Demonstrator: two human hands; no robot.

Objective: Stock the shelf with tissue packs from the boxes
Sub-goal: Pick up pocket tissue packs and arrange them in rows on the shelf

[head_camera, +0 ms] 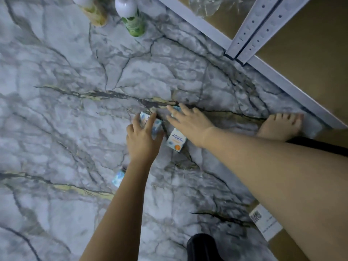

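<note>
Small white-and-blue tissue packs lie scattered on the marble floor. My left hand [142, 138] curls around one pack [146, 120], fingers on its sides. My right hand [188, 122] is spread flat over another pack [176, 140], whose orange-dotted end sticks out below the palm; a further blue corner [177, 108] shows under its fingertips. A third pack [118, 178] lies partly hidden beside my left forearm. The shelf [293, 89], a grey metal frame with a brown board, runs along the upper right.
Two bottles with white caps [131, 17] [92, 10] stand on the floor at the top. A clear plastic bottle [205, 5] lies on the shelf board. A bare foot [280, 127] rests by the shelf edge. A cardboard box with a label [263, 223] sits at lower right.
</note>
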